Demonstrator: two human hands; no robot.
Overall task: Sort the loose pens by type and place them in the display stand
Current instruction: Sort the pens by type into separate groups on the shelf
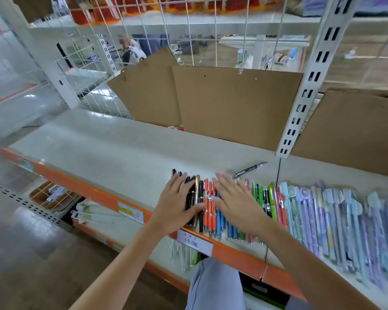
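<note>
Left hand (177, 204) flat, fingers straight, resting on the dark pens (194, 198). Right hand (235, 202) just beside it, flat and spread over the orange and blue pens (208, 204). All lie side by side, long axes near-to-far under the fingers. One loose black pen (249, 169) lies slantwise just beyond the right fingertips, so the right hand is nearer. Pastel pens (334, 220) fill the white shelf (99, 153) to the right; cardboard sheets (235, 104) lean behind.

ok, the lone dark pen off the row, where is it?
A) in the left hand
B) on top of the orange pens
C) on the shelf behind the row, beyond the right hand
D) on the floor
C: the lone dark pen lies by itself on the shelf, behind the row of pens and just past the right hand; neither hand holds it.
</note>
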